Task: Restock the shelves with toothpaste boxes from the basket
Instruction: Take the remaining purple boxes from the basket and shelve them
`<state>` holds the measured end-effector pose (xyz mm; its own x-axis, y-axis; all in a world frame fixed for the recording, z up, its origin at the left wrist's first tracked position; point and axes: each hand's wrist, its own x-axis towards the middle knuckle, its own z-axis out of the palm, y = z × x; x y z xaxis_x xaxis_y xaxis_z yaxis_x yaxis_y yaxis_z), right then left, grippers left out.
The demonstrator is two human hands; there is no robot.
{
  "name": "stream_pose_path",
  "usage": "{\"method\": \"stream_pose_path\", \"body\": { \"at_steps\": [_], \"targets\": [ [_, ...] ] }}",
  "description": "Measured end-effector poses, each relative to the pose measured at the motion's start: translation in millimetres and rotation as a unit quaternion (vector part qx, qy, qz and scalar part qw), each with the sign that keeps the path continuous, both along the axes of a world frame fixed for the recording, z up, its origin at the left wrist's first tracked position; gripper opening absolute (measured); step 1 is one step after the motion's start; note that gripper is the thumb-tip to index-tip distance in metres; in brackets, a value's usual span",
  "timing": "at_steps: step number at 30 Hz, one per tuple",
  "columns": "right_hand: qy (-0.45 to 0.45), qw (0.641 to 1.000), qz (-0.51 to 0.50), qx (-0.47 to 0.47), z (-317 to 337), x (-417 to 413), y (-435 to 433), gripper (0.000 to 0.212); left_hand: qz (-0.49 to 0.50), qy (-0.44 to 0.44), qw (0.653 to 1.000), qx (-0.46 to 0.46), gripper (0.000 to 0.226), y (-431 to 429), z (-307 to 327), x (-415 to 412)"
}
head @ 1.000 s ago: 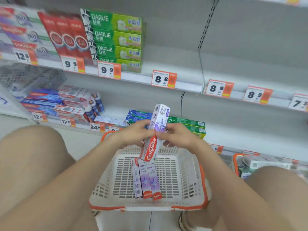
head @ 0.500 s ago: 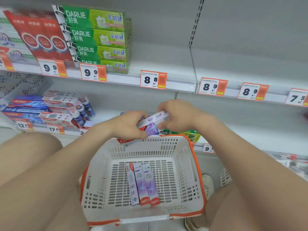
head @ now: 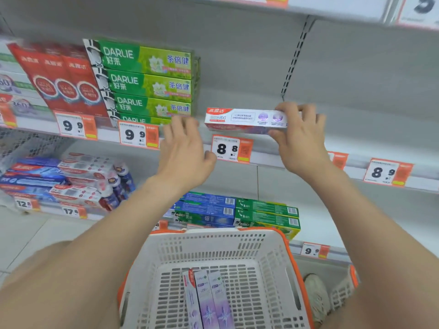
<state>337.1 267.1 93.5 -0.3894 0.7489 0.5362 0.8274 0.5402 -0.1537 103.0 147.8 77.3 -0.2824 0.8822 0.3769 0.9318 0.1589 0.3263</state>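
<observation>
My right hand (head: pixel 299 138) grips the right end of a white and purple Colgate toothpaste box (head: pixel 244 119), held level just above the shelf edge over the 8.8 price tag (head: pixel 231 148). My left hand (head: pixel 185 150) hovers with relaxed fingers just left of the box, not touching it. Below, the white basket with an orange rim (head: pixel 209 243) holds three more purple toothpaste boxes (head: pixel 209 302) lying side by side.
Green Darlie boxes (head: pixel 147 79) are stacked left of the bare shelf space (head: pixel 261 100), with red boxes (head: pixel 64 79) further left. Blue and green boxes (head: pixel 237 212) fill the lower shelf behind the basket. A second basket's rim (head: pixel 351 281) shows at lower right.
Both hands rose from above the basket to the shelf. The box turned level, my left hand let go of it, and the view tilted upward.
</observation>
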Motion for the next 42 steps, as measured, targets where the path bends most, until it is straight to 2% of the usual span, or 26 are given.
{"method": "stream_pose_path", "body": {
  "at_steps": [3,6,11,15,17,20,23,25,27,30,32,34,36,39,42],
  "targets": [
    [0.018,0.995,0.006,-0.101,-2,-17,15,0.038,-0.002,0.001,0.994,-0.114,0.070,-3,-4,3],
    [0.015,0.982,0.012,-0.189,-8,-27,24,0.037,-0.019,0.003,0.986,-0.166,0.070,-10,-7,2],
    [-0.020,0.963,-0.007,-0.269,-10,-28,24,0.042,-0.049,0.037,0.974,-0.219,0.068,-23,-11,-5],
    [-0.033,0.956,-0.001,-0.291,-3,-24,21,0.044,-0.064,0.071,0.955,-0.281,0.063,-27,-9,-6],
    [-0.057,0.956,-0.018,-0.286,0,-23,11,0.049,-0.068,0.075,0.946,-0.307,0.060,-29,-10,-3],
    [-0.077,0.982,-0.033,-0.168,2,-23,-10,0.065,-0.070,0.069,0.945,-0.311,0.055,-31,-17,6],
    [-0.040,0.998,0.002,-0.056,8,-33,-37,0.053,-0.071,0.056,0.942,-0.324,0.045,-35,-37,19],
    [-0.070,0.992,0.070,-0.084,2,-37,-61,0.043,-0.075,0.025,0.928,-0.365,0.043,-38,-63,30],
    [-0.183,0.960,0.121,-0.172,-20,-33,-87,0.028,-0.083,0.001,0.899,-0.429,0.042,-43,-93,41],
    [-0.359,0.874,0.137,-0.298,-52,-22,-126,0.005,-0.097,0.006,0.843,-0.530,0.043,-55,-141,59],
    [-0.427,0.814,0.151,-0.363,-62,-19,-145,0.011,-0.107,-0.003,0.811,-0.576,0.042,-65,-173,76],
    [-0.472,0.776,0.167,-0.384,-72,-21,-157,0.007,-0.112,-0.024,0.787,-0.606,0.044,-76,-206,95],
    [-0.486,0.762,0.186,-0.386,-86,-25,-163,0.012,-0.100,-0.041,0.779,-0.618,0.045,-87,-244,111],
    [-0.480,0.764,0.199,-0.384,-108,-28,-160,0.011,-0.045,-0.051,0.792,-0.607,0.079,-106,-303,126],
    [-0.476,0.769,0.203,-0.375,-120,-25,-152,0.012,-0.014,-0.032,0.809,-0.587,0.101,-116,-342,138]
  ]
}}
